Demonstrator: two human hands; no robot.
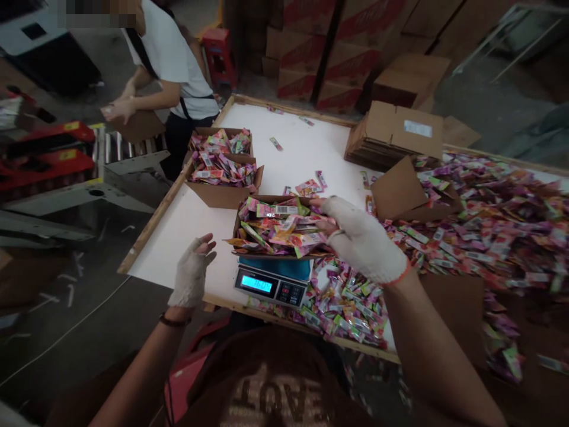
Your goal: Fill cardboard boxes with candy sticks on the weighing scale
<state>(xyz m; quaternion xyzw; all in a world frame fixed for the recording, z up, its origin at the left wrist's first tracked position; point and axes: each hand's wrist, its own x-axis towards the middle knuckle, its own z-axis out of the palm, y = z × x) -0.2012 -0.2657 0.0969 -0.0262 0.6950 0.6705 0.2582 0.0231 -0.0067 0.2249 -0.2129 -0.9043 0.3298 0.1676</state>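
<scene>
A cardboard box (pixel 267 256) full of small printed sachets (pixel 284 228) rests on a digital scale (pixel 272 292) with a lit blue display. Over the box's right end reaches my right hand (pixel 358 237) in a white fingerless-tip glove, its fingers spread at the top sachets; no grip on one shows. My left hand (pixel 192 270), gloved the same way, hovers left of the scale with fingers apart and nothing in it. Loose sachets (pixel 347 308) lie heaped right of the scale, below my right hand.
Two more filled boxes (pixel 222 196) stand at the table's left edge. Flattened cartons (pixel 391 133) are stacked at the back right, beside a large sachet pile (pixel 498 219). A co-worker (pixel 178 65) handles a box by a roller conveyor (pixel 127 148) at left.
</scene>
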